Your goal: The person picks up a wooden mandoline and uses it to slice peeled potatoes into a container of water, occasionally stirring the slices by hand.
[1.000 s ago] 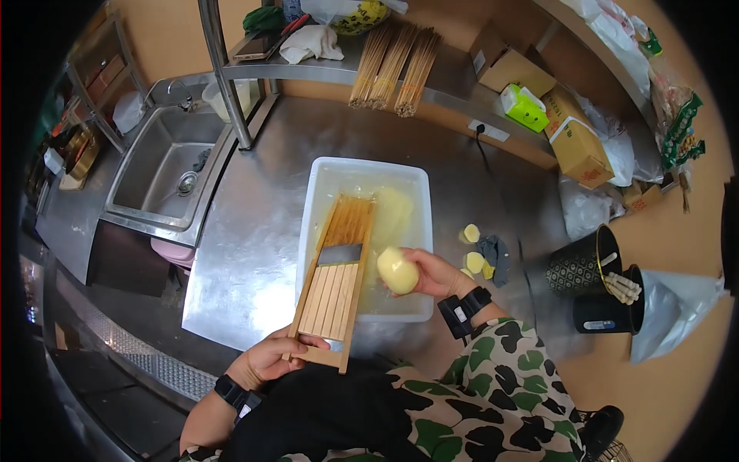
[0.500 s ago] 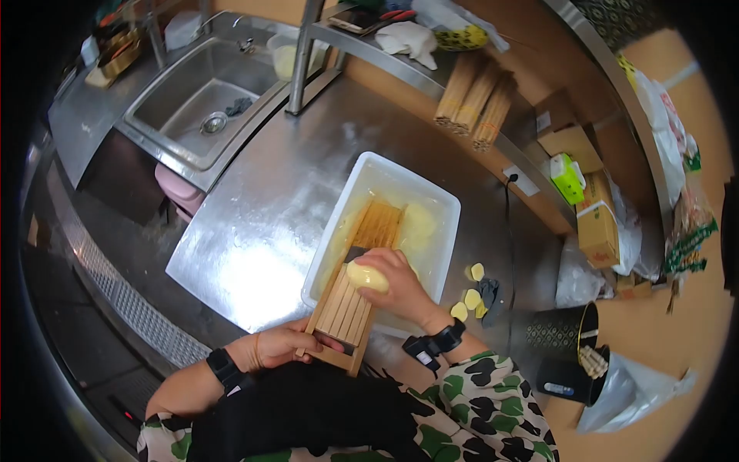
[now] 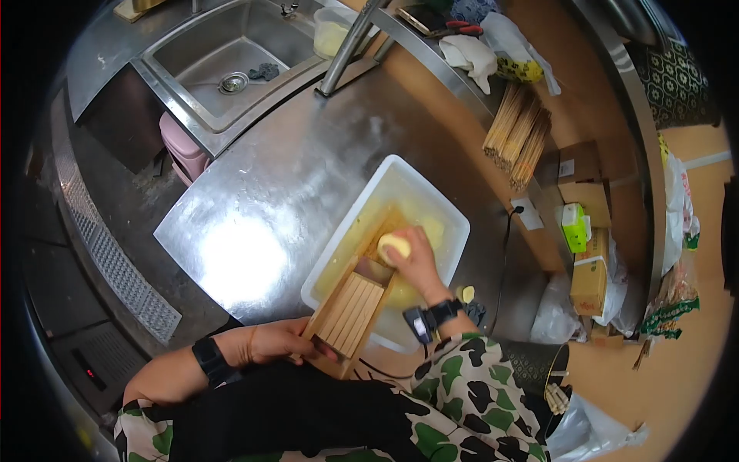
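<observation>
A wooden slicer board [image 3: 353,309] with a dark blade across it slopes from my waist down into a white plastic tub [image 3: 323,266]. My left hand [image 3: 296,340] grips its near end, fingers wrapped round the frame. In my right hand [image 3: 416,266] is a peeled potato [image 3: 395,246], pressed on the far part of the board beyond the blade. Cloudy yellowish liquid and pale potato slices [image 3: 433,229] lie in the tub, partly hidden by the board and my right hand.
A steel sink [image 3: 231,69] is set in at the upper left, with a steel counter [image 3: 254,185] before it. Bundles of wooden skewers [image 3: 517,131] sit on the shelf at right. Potato pieces [image 3: 466,294] and a dark bin [image 3: 539,366] are near my right arm.
My right hand has slid the potato away from me, from the near side of the blade to the far part of the board. My left hand keeps its hold; the camera view has shifted.
</observation>
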The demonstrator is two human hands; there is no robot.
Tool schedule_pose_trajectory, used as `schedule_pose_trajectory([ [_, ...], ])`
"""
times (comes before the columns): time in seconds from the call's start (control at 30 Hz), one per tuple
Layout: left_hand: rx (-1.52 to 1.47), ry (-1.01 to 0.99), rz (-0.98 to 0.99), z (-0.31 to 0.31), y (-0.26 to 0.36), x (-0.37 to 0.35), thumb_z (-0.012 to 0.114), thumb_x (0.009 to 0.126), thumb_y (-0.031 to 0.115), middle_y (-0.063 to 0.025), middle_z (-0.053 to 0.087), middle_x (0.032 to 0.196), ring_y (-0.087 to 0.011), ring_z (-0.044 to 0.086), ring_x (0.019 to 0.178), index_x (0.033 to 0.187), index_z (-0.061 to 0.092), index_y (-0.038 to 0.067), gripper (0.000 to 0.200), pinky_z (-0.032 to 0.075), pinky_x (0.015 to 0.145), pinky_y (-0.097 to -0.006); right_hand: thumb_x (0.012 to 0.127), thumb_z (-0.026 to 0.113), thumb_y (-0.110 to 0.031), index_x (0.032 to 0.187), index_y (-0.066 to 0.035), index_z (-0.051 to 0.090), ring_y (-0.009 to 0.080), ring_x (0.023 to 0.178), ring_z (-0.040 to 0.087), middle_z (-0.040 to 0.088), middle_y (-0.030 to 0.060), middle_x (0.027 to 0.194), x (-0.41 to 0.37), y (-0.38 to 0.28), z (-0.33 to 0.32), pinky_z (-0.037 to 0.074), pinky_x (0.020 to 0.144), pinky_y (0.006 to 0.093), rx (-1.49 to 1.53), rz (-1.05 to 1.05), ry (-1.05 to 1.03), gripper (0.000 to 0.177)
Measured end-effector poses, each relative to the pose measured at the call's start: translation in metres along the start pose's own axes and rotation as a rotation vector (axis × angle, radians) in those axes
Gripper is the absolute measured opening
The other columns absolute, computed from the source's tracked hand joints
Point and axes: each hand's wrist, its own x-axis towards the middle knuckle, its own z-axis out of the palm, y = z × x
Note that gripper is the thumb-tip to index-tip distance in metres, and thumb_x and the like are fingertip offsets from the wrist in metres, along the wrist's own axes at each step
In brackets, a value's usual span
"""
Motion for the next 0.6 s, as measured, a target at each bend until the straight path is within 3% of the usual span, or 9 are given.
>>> schedule_pose_trajectory([
  [0.13, -0.016, -0.017, 0.029, -0.004, -0.002, 0.003, 0.056, 0.084, 0.005, -0.0069, 0.061, 0.114, -0.0046, 0.056, 0.101, 0.138, 0.032, 0.004, 0.059, 0.043, 0.062, -0.0123, 0.074, 0.072, -0.017, 0.096, -0.005, 0.061, 0.0355, 0.093, 0.051, 0.053, 0.0148, 0.101, -0.042, -0.070, 0.000, 0.043, 0.085, 0.0407, 0.067, -0.194, -0.227, 0.027],
  [0.23, -0.015, -0.030, -0.006, -0.003, -0.006, 0.006, 0.057, 0.085, 0.007, -0.0050, 0.061, 0.115, -0.0033, 0.054, 0.102, 0.137, 0.033, 0.005, 0.058, 0.043, 0.063, -0.0118, 0.074, 0.072, -0.017, 0.096, -0.004, 0.062, 0.0360, 0.093, 0.051, 0.054, 0.0150, 0.102, -0.012, -0.005, 0.005, 0.043, 0.085, 0.0411, -0.023, 0.071, -0.026, 0.027],
  [0.37, 0.057, -0.027, -0.004, -0.003, 0.002, 0.001, 0.056, 0.087, 0.010, -0.0019, 0.059, 0.115, -0.0014, 0.052, 0.102, 0.135, 0.035, 0.006, 0.053, 0.042, 0.062, -0.0105, 0.074, 0.071, -0.014, 0.100, -0.005, 0.062, 0.0353, 0.097, 0.049, 0.054, 0.0153, 0.097, -0.005, 0.014, 0.007, 0.042, 0.085, 0.0413, -0.012, -0.026, 0.017, 0.029],
  [0.43, 0.017, -0.056, 0.022, -0.006, -0.002, 0.003, 0.056, 0.086, 0.011, -0.0015, 0.058, 0.115, -0.0018, 0.052, 0.103, 0.132, 0.038, 0.006, 0.050, 0.043, 0.064, -0.0109, 0.074, 0.071, -0.011, 0.100, -0.005, 0.060, 0.0327, 0.095, 0.047, 0.050, 0.0133, 0.096, -0.029, -0.040, 0.004, 0.040, 0.084, 0.0409, 0.032, -0.226, -0.122, 0.028],
  [0.53, 0.033, -0.030, -0.003, -0.006, -0.003, 0.002, 0.057, 0.086, 0.011, -0.0021, 0.058, 0.116, -0.0020, 0.052, 0.103, 0.132, 0.039, 0.006, 0.050, 0.043, 0.066, -0.0119, 0.075, 0.070, -0.009, 0.099, -0.005, 0.061, 0.0322, 0.095, 0.047, 0.049, 0.0130, 0.094, -0.041, -0.058, 0.013, 0.040, 0.084, 0.0400, 0.049, -0.179, -0.110, 0.026],
  [0.6, 0.034, -0.030, -0.033, -0.005, 0.001, 0.003, 0.056, 0.086, 0.010, -0.0024, 0.059, 0.116, -0.0018, 0.052, 0.103, 0.133, 0.038, 0.007, 0.051, 0.043, 0.067, -0.0124, 0.077, 0.068, -0.012, 0.097, -0.004, 0.060, 0.0339, 0.096, 0.047, 0.051, 0.0146, 0.095, -0.011, -0.030, 0.010, 0.040, 0.085, 0.0407, -0.028, -0.043, -0.038, 0.023],
])
